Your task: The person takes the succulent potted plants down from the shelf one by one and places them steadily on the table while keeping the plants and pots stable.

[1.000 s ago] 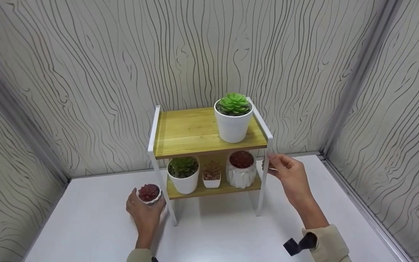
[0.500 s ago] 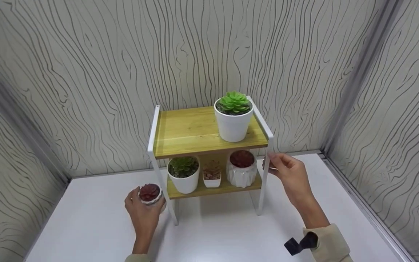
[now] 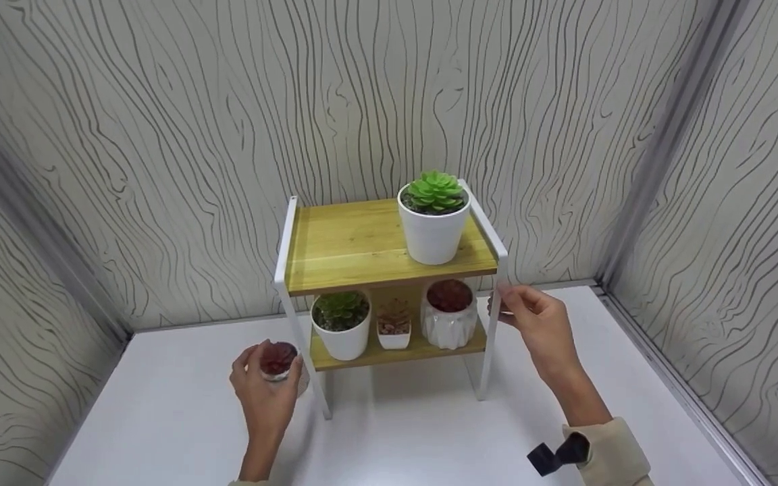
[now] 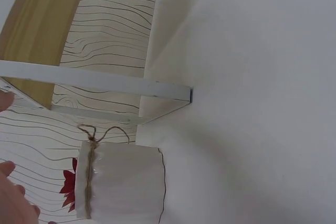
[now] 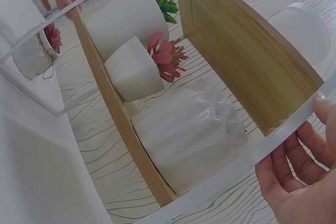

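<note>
A two-tier shelf with wooden boards (image 3: 348,246) and a white metal frame stands on the white table. Beside its left leg, a white pot with a red succulent (image 3: 279,358) stands on the table, tied with twine in the left wrist view. My left hand (image 3: 264,391) hovers over this pot, thumb and fingers apart; the left wrist view has a gap between fingers (image 4: 16,203) and pot (image 4: 123,182). The thumb is close to the shelf leg; contact is unclear. My right hand (image 3: 543,331) grips the right upright (image 5: 252,156), fingers curled behind it.
On the top board stands a white pot with a green succulent (image 3: 433,226). The lower board bears a green succulent pot (image 3: 342,331), a small square pot (image 3: 394,331) and a ridged white pot (image 3: 450,324). Patterned wall panels (image 3: 375,101) enclose the table (image 3: 396,432).
My left hand has come up off the twine-tied pot, and its fingers now lie over the plant instead of round the pot. The right hand keeps its place on the shelf.
</note>
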A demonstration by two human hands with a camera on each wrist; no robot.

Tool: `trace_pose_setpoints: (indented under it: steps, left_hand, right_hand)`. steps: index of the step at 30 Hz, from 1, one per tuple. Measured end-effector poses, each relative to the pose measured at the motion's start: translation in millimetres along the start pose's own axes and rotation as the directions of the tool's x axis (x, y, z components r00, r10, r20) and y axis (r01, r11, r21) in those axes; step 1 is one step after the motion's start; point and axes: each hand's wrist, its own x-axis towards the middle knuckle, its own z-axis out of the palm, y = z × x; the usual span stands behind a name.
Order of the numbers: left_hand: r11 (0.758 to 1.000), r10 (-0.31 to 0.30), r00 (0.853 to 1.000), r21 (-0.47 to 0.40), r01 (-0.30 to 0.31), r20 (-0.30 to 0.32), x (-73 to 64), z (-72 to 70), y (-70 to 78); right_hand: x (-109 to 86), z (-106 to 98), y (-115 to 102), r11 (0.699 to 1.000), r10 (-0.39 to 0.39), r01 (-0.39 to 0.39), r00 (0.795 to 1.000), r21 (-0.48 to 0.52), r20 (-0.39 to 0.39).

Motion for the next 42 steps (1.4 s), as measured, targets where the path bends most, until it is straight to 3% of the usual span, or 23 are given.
trace_pose_setpoints:
  steps: [13, 23, 30, 34, 42]
  left_hand:
    - [0.988, 0.116, 0.992, -0.100, -0.121, -0.056, 3.5, -11.1, 25.4]
    - [0.980, 0.016, 0.999, -0.201, -0.008, 0.037, 0.4, -17.4, 47.5]
    - [0.956, -0.046, 0.994, -0.285, 0.073, 0.101, 0.5, -20.2, 60.0]
    - [0.942, -0.045, 0.992, -0.326, 0.082, 0.119, 0.5, -20.6, 63.6]
    - [0.941, -0.035, 0.993, -0.332, 0.071, 0.114, 0.3, -20.1, 67.3]
  right_hand:
    - [-0.5, -4, 0, 1.000, -0.002, 0.002, 1.000, 0.001, -0.006]
    - [-1.2, -4, -5, 0.999, 0.009, -0.010, 1.000, -0.035, -0.006]
    - [-3.2, -7, -13, 0.997, 0.011, -0.013, 0.999, -0.080, -0.032]
    - [-4.6, -10, -19, 0.995, 0.013, -0.017, 0.999, -0.098, -0.038]
    - [-8.1, -14, -31, 0.997, -0.021, 0.015, 0.997, -0.078, -0.079]
